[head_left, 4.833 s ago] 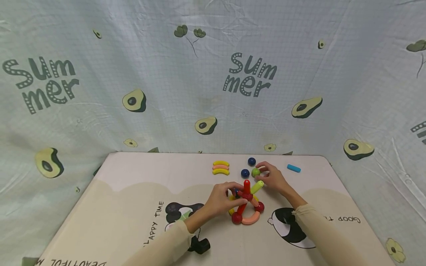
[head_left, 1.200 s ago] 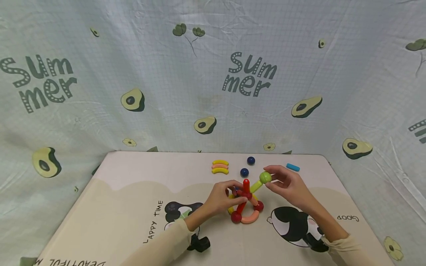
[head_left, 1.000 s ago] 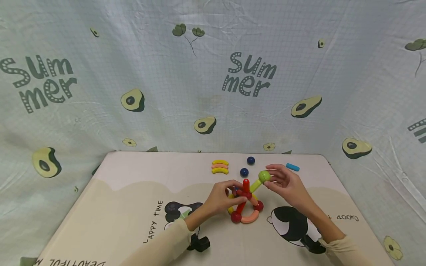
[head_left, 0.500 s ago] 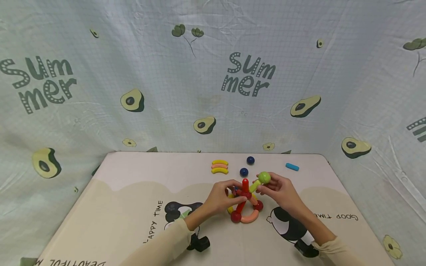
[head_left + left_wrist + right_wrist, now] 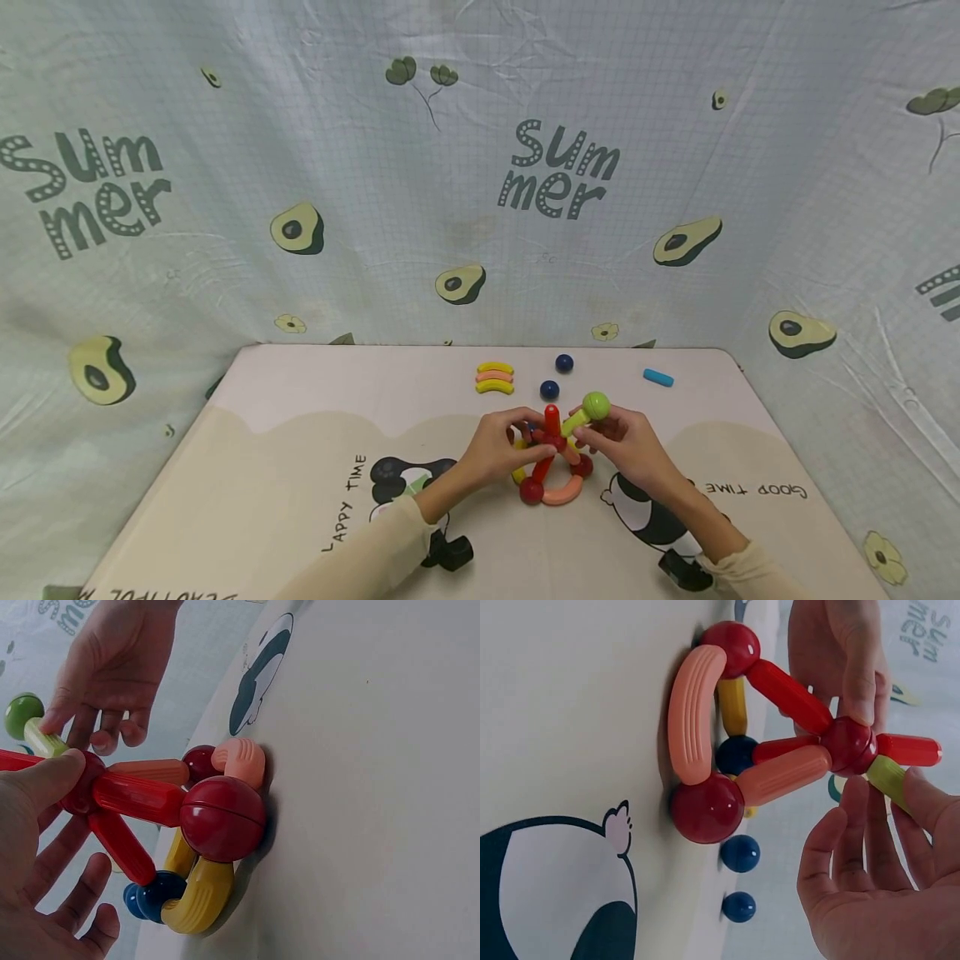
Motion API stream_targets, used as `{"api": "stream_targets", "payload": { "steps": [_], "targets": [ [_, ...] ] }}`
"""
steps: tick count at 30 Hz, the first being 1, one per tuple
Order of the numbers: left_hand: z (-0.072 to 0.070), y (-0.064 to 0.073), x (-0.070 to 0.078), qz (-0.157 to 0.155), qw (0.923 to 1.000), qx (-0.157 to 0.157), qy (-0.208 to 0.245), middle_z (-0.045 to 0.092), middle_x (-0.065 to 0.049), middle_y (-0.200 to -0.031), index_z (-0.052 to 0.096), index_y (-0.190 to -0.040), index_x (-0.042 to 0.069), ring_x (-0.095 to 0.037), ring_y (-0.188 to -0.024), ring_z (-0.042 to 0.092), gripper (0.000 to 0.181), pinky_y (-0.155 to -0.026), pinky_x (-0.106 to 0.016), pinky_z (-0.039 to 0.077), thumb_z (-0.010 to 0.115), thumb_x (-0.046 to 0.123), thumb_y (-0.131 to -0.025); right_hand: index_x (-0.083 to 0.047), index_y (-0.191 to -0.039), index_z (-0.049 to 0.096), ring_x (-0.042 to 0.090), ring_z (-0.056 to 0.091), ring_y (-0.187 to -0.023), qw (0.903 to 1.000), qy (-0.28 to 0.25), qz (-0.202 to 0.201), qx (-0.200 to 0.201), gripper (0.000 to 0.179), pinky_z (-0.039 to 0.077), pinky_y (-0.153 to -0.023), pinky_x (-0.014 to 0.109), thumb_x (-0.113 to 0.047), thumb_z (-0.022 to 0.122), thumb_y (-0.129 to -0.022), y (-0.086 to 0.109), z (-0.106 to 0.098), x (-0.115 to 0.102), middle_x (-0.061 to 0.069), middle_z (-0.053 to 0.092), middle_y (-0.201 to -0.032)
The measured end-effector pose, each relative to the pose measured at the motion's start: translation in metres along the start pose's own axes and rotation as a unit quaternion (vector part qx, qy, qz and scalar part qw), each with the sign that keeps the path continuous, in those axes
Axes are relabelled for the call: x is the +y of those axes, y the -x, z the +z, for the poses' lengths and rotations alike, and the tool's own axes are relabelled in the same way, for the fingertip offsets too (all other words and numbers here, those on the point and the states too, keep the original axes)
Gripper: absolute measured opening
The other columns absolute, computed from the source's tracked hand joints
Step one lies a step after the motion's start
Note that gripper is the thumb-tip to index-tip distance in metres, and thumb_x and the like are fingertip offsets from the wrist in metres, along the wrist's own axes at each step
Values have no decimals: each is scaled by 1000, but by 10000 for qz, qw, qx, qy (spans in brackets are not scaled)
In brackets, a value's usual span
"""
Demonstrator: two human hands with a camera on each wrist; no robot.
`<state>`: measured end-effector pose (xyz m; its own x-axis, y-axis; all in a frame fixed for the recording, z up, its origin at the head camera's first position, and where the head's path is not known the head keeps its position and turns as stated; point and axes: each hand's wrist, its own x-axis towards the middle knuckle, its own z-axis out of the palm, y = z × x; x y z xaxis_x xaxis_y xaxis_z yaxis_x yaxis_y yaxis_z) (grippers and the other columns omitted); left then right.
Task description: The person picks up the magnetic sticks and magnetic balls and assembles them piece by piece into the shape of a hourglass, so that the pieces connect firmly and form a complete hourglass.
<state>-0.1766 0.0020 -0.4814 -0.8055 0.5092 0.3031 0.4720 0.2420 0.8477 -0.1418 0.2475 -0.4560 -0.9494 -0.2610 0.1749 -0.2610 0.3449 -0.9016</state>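
Left forearm and right forearm extend forward, converging. Left hand is pinching, thumb extended, outer fingers loosely bent. Right hand, close by, also pinches; its remaining fingers are curved.

Cloth: "SUMMER", repeated. Tabletop: "GOOD TIME", "APPY TIME" (first letter unclear), cut-off "BEAUTIFUL".

Toward the far edge of your table lie three curved sticks, yellow, pink and yellow, side by side. Right of them you see two blue balls, set apart, then a light blue stick. Your tabletop bears cartoon animals and lettering. Behind it, your pale cloth shows avocados, flowers and "SUMMER".
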Motion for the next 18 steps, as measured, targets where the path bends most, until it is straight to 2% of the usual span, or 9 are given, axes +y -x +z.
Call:
{"api": "stream_targets", "payload": {
  "steps": [4,6,11,18],
  "targets": [
    [0,0,1,21,10000,16,-9,74,2,-98,74,-115,11,-25,-84,63,30,-74,-35,54,82,23,-89,0,-129,63,22,70,-90,9999,60,-53,80,34,59,-78,32,-13,70,-98,1,2,3,14,71,-113],
    [0,0,1,41,10000,27,-11,74,2,-98,74,-115,11,-26,-84,63,30,-75,-36,54,82,23,-89,0,-130,63,20,70,-91,9999,47,-47,87,35,59,-79,31,-13,70,-98,1,4,3,14,71,-114],
    [0,-1,1,37,10000,20,-12,74,2,-98,74,-115,11,-25,-85,63,30,-76,-37,54,83,23,-89,-1,-130,63,21,70,-95,9999,103,-51,73,35,59,-82,30,-13,70,-98,1,8,3,14,71,-118],
    [0,0,1,-34,10000,56,-13,74,3,-97,74,-115,12,-24,-85,63,30,-74,-35,53,83,24,-89,1,-127,64,24,69,-92,9998,169,-64,-67,32,59,-79,35,-14,69,-99,1,6,1,13,72,-111]
  ]
}}
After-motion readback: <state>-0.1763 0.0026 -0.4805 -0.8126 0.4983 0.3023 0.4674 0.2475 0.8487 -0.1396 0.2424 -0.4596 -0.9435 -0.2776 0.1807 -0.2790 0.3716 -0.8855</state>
